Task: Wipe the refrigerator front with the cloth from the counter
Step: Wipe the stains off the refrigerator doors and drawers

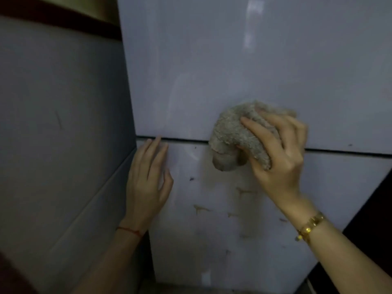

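The pale grey refrigerator front (233,71) fills most of the view, with a dark seam between its upper and lower doors. A bunched beige terry cloth (231,134) is pressed against the front right at that seam. My right hand (280,149) grips the cloth from the right, fingers spread over it. My left hand (148,179) lies flat on the lower door's left edge, fingers together and pointing up to the seam. Brownish drip stains (244,190) and small dark specks mark the lower door below the cloth.
The refrigerator's grey side panel (63,124) runs down the left. A dark gap (371,209) lies to the right of the lower door. A gold bracelet is on my right wrist and a red thread on my left wrist.
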### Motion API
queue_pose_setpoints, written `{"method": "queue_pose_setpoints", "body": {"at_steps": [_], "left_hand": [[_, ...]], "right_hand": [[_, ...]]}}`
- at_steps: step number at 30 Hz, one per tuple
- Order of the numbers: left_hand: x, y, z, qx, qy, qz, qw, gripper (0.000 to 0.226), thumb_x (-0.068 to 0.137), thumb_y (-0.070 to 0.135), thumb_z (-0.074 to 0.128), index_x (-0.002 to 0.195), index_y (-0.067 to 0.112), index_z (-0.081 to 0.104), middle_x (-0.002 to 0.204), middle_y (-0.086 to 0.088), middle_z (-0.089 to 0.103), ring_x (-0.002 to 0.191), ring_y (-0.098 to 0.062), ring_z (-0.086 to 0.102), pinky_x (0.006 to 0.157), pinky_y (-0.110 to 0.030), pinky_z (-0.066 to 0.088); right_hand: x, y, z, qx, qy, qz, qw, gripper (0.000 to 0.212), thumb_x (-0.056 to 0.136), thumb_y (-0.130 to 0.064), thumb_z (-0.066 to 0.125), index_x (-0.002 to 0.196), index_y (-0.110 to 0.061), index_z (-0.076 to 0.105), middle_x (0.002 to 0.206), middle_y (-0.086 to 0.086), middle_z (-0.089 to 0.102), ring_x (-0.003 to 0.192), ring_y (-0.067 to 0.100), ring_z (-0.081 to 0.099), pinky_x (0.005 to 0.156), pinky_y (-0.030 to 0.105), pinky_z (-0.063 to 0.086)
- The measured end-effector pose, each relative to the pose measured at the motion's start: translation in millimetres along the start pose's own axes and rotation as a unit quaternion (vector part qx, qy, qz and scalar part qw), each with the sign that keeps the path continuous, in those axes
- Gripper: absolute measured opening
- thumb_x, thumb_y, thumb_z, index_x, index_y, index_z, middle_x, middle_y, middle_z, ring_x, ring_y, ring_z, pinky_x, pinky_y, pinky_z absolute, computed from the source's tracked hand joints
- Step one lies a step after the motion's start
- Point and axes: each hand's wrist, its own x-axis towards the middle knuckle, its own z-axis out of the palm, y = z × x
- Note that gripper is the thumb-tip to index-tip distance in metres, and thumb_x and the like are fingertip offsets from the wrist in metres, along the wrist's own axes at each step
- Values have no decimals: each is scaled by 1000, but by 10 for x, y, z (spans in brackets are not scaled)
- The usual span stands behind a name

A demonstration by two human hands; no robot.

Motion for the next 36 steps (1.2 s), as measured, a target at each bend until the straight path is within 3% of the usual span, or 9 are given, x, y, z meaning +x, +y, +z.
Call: {"method": "queue_pose_setpoints", "body": {"at_steps": [5,7,13,19,22,26,33,36], "left_hand": [[-565,-154,106,2,-18,-40,999,49,94,6,54,142,0,44,151,-16,39,146,-26,30,122,-49,29],[-749,-207,201,7,-26,-47,999,51,94,6,54,143,0,41,152,-17,36,147,-27,28,122,-50,28],[-998,-315,525,3,-14,-53,998,55,98,9,50,148,4,28,156,-17,23,150,-24,11,128,-35,9],[-1007,-454,670,1,12,-34,999,54,97,10,50,146,5,27,153,-17,20,151,-16,2,127,-33,4],[-1005,-499,673,5,17,-21,1000,52,98,12,48,145,2,28,152,-19,21,151,-12,-3,127,-33,4],[-997,-489,673,-1,18,-20,1000,52,99,11,50,145,0,28,152,-20,21,151,-12,-3,127,-33,4],[-1002,-465,668,4,20,-20,1000,52,98,9,49,145,2,28,152,-19,22,147,-22,9,127,-33,4],[-998,-440,658,0,18,-27,999,53,98,9,49,146,1,28,153,-24,25,147,-24,10,127,-34,5]], "right_hand": [[-633,-394,267,-60,-16,-126,990,47,91,-16,75,135,-27,62,132,4,65,108,27,53,87,43,56],[-818,-430,520,-60,-30,-137,988,46,93,-17,73,136,-28,61,133,4,65,109,26,53,85,43,56],[-1401,-407,954,-91,-19,-165,982,37,95,-27,70,131,-33,64,135,-3,63,108,25,53,84,36,56],[-2181,-259,824,-75,-133,-271,951,44,90,-26,77,132,-29,64,144,-1,57,112,25,53,88,39,49],[-1780,-230,798,-73,-75,-228,968,35,98,-22,66,132,-29,64,136,1,64,109,28,52,85,40,58],[-1358,-281,963,-90,27,-122,988,45,88,-22,78,130,-32,65,130,-1,65,107,26,51,81,44,57],[-2341,-301,864,-65,-155,-265,950,42,91,-23,74,132,-30,64,141,-1,58,113,24,53,90,39,46],[-2103,-266,826,-58,-112,-236,964,39,96,-22,67,134,-30,63,140,1,61,112,27,52,89,40,51]]}}
